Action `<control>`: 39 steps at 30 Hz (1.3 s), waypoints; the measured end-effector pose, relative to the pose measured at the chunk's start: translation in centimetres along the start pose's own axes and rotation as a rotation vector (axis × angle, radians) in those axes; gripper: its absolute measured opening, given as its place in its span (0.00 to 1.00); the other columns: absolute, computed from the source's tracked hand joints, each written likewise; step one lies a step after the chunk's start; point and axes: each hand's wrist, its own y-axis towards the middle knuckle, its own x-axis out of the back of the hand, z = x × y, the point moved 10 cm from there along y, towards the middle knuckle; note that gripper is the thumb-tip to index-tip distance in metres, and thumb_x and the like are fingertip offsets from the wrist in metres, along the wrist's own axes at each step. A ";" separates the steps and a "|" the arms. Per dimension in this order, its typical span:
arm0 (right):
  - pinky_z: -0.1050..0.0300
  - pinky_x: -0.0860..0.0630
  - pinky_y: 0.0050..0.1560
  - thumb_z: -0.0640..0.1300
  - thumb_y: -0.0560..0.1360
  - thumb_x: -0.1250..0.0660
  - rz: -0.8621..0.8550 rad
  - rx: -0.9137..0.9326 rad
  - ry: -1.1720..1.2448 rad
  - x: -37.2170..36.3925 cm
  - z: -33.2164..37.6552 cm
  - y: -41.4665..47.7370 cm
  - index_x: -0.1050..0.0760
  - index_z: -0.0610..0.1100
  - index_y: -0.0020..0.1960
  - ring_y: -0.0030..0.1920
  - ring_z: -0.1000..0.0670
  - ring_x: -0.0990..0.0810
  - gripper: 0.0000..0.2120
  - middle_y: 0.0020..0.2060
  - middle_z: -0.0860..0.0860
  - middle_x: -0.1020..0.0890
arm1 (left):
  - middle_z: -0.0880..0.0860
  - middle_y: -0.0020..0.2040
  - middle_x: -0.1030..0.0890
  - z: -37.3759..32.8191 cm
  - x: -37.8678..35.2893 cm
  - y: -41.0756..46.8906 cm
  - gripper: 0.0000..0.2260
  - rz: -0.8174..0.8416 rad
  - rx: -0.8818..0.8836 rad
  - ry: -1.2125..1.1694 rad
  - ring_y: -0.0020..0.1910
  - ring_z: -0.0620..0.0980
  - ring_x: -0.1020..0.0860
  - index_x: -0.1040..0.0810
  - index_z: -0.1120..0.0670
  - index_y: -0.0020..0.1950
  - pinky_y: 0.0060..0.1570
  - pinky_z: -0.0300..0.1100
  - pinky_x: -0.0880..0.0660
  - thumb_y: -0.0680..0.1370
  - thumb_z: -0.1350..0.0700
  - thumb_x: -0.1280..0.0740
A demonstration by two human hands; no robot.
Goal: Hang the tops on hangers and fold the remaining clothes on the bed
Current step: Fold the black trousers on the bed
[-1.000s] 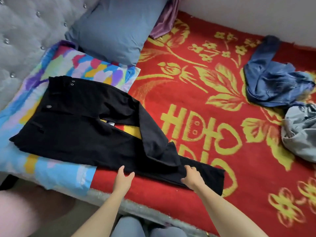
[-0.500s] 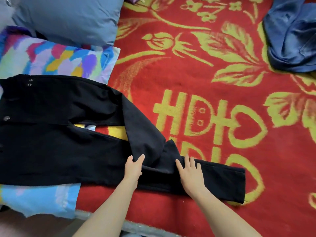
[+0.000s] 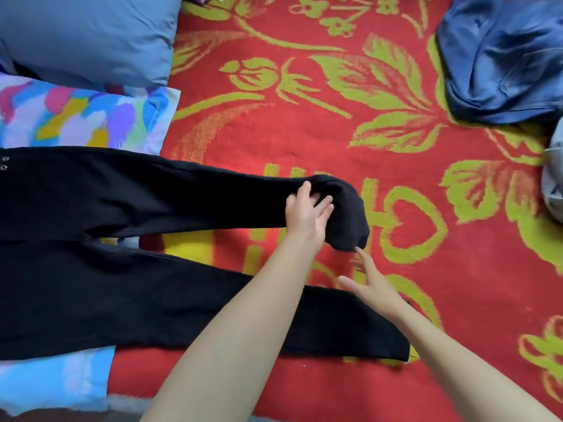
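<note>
Black trousers point(image 3: 122, 284) lie across the bed, waist to the left, legs pointing right. The near leg lies flat along the front edge. The far leg is stretched out, and its end is doubled under in a rounded bend. My left hand point(image 3: 307, 213) grips the far leg just left of that bend, fingers curled into the cloth. My right hand point(image 3: 370, 283) hovers with fingers spread over the near leg, its fingertip touching the lower tip of the bent end.
The bed carries a red blanket with yellow-green flowers point(image 3: 320, 126). A blue pillow point(image 3: 88, 35) and a multicoloured pillow point(image 3: 82, 117) lie at the left. A crumpled blue denim garment point(image 3: 502, 59) and a grey garment point(image 3: 554, 178) lie at the right.
The far leg, earlier folded diagonally over the near leg, has been pulled away and stretched out. My left hand moved up with it; my right hand lifted off the near leg.
</note>
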 end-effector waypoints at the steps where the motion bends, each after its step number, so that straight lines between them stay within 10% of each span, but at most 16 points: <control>1: 0.50 0.36 0.68 0.53 0.74 0.33 -0.020 -0.038 0.155 -0.2 0.1 0.5 0.52 0.50 0.76 0.70 0.49 0.35 0.39 0.70 0.51 0.35 | 0.62 0.72 0.37 0.5 -1.3 0.0 0.28 0.064 0.038 0.073 0.63 0.60 0.28 0.46 0.55 0.77 0.61 0.48 0.29 0.81 0.51 0.39; 6: 0.49 0.41 0.71 0.49 0.76 0.34 -0.398 -0.308 0.498 1.3 -2.1 3.3 0.50 0.42 0.76 0.73 0.44 0.40 0.36 0.74 0.44 0.41 | 0.52 0.76 0.43 -0.2 4.8 0.0 0.30 0.024 -0.132 0.942 0.74 0.50 0.42 0.49 0.51 0.77 0.71 0.46 0.42 0.79 0.50 0.38; 12: 0.47 0.31 0.65 0.52 0.75 0.34 -0.586 -0.449 0.894 3.8 -4.4 6.9 0.46 0.39 0.74 0.62 0.44 0.30 0.35 0.66 0.45 0.33 | 0.56 0.75 0.41 -2.7 18.5 2.6 0.28 -0.235 -0.109 1.323 0.74 0.53 0.41 0.45 0.55 0.76 0.69 0.45 0.43 0.79 0.56 0.37; 17: 0.62 0.24 0.35 0.39 0.75 0.32 -0.678 -0.568 1.230 5.5 -5.6 8.7 0.29 0.38 0.55 0.48 0.48 0.19 0.12 0.60 0.42 0.24 | 0.59 0.74 0.39 -6.6 21.0 5.3 0.30 -0.315 -0.220 1.623 0.72 0.58 0.39 0.44 0.55 0.76 0.68 0.49 0.40 0.78 0.56 0.35; 21: 0.68 0.37 0.17 0.32 0.73 0.34 -0.695 -0.539 1.077 8.1 -6.6 8.6 0.32 0.42 0.39 0.16 0.57 0.30 0.10 0.35 0.46 0.25 | 0.59 0.76 0.47 -8.9 19.7 5.8 0.31 -0.413 -0.301 1.896 0.71 0.60 0.42 0.47 0.49 0.77 0.66 0.54 0.39 0.77 0.54 0.36; 28: 0.62 0.33 0.33 0.37 0.73 0.32 -0.900 -0.365 0.683 15.9 -9.9 4.9 0.29 0.43 0.51 0.33 0.54 0.30 0.09 0.42 0.47 0.26 | 0.56 0.77 0.52 -9.5 17.4 7.1 0.33 -0.356 -0.459 2.426 0.74 0.57 0.49 0.54 0.45 0.77 0.66 0.51 0.40 0.78 0.49 0.38; 33: 0.46 0.33 0.60 0.42 0.74 0.34 -0.712 -0.587 0.084 13.5 -10.2 3.7 0.34 0.40 0.66 0.64 0.38 0.32 0.22 0.63 0.37 0.29 | 0.55 0.78 0.54 -7.6 19.4 7.7 0.30 -0.257 -0.329 2.483 0.75 0.57 0.49 0.54 0.44 0.77 0.66 0.48 0.38 0.79 0.48 0.42; 39: 0.43 0.39 0.65 0.42 0.76 0.37 -0.531 -0.225 -0.476 8.3 -0.9 5.6 0.38 0.41 0.72 0.71 0.39 0.44 0.25 0.72 0.38 0.41 | 0.55 0.77 0.47 -11.2 19.1 6.6 0.28 -0.265 -0.489 2.411 0.73 0.56 0.45 0.48 0.48 0.77 0.65 0.50 0.39 0.79 0.50 0.41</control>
